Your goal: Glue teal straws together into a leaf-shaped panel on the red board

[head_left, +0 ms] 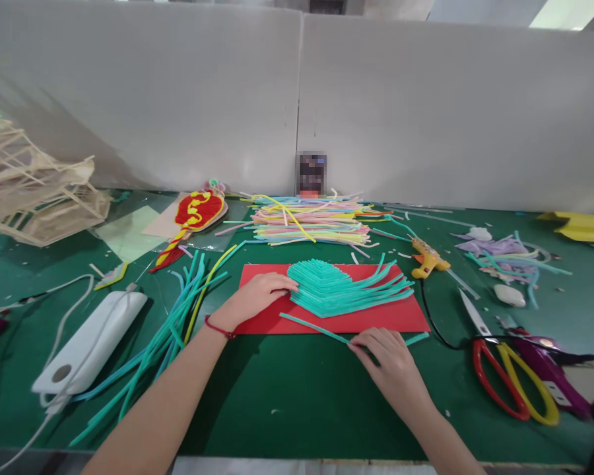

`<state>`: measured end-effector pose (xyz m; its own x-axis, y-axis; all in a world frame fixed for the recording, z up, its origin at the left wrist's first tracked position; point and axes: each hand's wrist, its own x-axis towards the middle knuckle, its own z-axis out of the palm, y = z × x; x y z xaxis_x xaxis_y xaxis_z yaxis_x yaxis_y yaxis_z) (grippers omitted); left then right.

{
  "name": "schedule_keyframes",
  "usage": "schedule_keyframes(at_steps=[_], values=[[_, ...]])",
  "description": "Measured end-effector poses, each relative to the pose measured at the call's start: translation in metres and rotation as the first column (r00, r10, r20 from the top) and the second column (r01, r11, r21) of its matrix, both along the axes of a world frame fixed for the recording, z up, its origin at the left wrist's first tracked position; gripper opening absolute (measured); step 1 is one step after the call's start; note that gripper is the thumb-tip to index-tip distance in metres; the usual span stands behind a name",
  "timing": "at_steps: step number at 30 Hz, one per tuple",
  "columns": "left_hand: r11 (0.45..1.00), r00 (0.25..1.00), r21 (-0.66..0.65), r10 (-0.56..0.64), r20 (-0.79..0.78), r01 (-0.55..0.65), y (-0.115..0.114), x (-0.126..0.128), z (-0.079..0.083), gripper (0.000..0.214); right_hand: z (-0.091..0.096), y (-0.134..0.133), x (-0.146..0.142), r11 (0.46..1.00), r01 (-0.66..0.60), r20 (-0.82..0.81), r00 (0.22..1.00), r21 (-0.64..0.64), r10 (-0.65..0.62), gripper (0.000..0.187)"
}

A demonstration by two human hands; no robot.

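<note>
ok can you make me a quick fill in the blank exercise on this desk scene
1. The ____ hand holds a single teal strip.
2. The sheet under the teal shape is coloured ____.
3. The scissors have one red handle and one ____ handle.

Missing words: right; red; yellow

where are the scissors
In the head view, the scissors lie at right on the green table, beside the purple tool, right of the right hand.

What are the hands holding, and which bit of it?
The right hand holds a teal strip near its middle. The left hand just touches the teal striped shape.
</note>
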<state>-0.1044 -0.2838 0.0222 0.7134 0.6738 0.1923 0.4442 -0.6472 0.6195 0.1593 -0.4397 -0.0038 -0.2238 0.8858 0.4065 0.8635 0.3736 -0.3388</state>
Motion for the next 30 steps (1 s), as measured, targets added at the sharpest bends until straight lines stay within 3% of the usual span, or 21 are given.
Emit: schedule_keyframes(at_steps=[4,8,16,30], values=[[0.995,0.997,0.072,0.074,0.004,-0.074,-0.001,-0.005,0.010,0.029,0.000,0.000,-0.002,1.000,0.009,-0.004,1.000,0.016,-0.009,0.020],[0.999,0.999,0.005,0.047,0.019,-0.047,-0.004,-0.004,0.015,0.018,0.000,0.001,-0.003,0.999,0.010,-0.021,1.000,0.048,-0.009,0.020],[0.990,0.995,-0.111,-0.094,-0.037,0.089,-0.007,0.002,0.011,0.013,-0.002,-0.001,-0.002,0.999,0.000,-0.014,1.000,0.040,0.000,0.014],[0.994,0.994,-0.072,-0.087,-0.066,0.082,-0.005,0.004,0.003,0.016,-0.002,-0.001,0.001,0.999,0.011,-0.003,1.000,0.041,-0.011,0.017]])
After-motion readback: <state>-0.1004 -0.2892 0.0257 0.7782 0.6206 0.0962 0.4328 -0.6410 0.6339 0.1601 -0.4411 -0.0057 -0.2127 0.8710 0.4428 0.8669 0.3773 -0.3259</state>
